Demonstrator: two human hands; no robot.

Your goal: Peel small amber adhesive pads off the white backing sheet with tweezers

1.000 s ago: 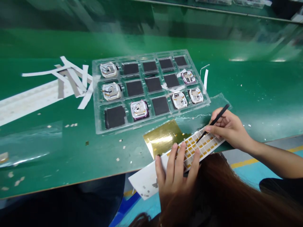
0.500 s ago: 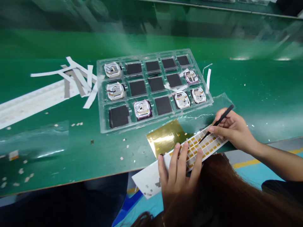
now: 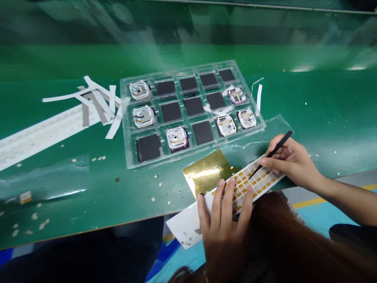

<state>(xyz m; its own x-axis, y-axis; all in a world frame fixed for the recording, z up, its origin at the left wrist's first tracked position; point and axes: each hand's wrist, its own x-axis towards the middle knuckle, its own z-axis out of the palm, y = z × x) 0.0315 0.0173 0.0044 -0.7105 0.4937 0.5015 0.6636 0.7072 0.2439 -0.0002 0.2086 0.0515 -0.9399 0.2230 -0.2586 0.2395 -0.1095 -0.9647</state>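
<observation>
My left hand [image 3: 225, 224] lies with its fingers spread on a white sticker sheet [image 3: 187, 224], pressing it at the table's front edge. The sheet carries a grid of small amber tape pieces [image 3: 266, 181]. Slim black tweezers [image 3: 278, 146] are gripped in my right hand [image 3: 294, 163], their tip down on the grid just right of my left fingers. Beneath the sheet's far edge lies a shiny gold film [image 3: 207, 171]. Behind it, a clear plastic tray [image 3: 129, 157] has black pads in its pockets and several watch-like cases [image 3: 177, 138] on some of them.
White paper strips [image 3: 101, 102] lie left of the tray, over a long white strip [image 3: 44, 135]. Small scraps [image 3: 34, 216] dot the green table [image 3: 97, 204]. Clear film [image 3: 277, 122] sits right of the tray, near a thin white strip [image 3: 259, 97]. Hair [image 3: 282, 236] covers the lower right.
The view has shifted slightly. My left hand stays flat on the sheet, and the tweezers remain at about the same spot on the grid.
</observation>
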